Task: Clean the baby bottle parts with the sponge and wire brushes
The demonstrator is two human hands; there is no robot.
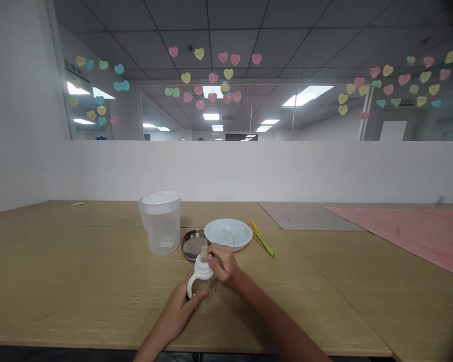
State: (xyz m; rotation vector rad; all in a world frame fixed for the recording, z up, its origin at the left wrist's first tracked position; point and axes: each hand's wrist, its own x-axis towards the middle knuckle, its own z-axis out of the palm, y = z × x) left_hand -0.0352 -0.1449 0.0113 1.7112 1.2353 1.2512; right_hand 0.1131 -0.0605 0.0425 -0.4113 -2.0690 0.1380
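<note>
When read from left to right, begin with the pitcher [161,229], recorded upright on the table [60,281] with lid seated; cannot confirm contents. Found the left hand [177,304] holding the baby bottle [201,285] by its lower body, just above the table. Noted a round metal dish [194,248] behind the bottle. Observed white collar [204,270] and teat [204,252] both in place on the bottle, hence judged assembled or nearly so. Found the right hand [224,264] pinched narrow at collar and teat; cannot tell whether tightening or loosening, so listed as unfinished. Judged also outstanding: setting down the bottle. Recorded beyond the right hand a white bowl [221,226], containing something slim, too small to identify. Logged beside its rim a green-handled brush [265,245], lying flat, in neither hand. Noted at far right a pink cloth [407,234].
</note>
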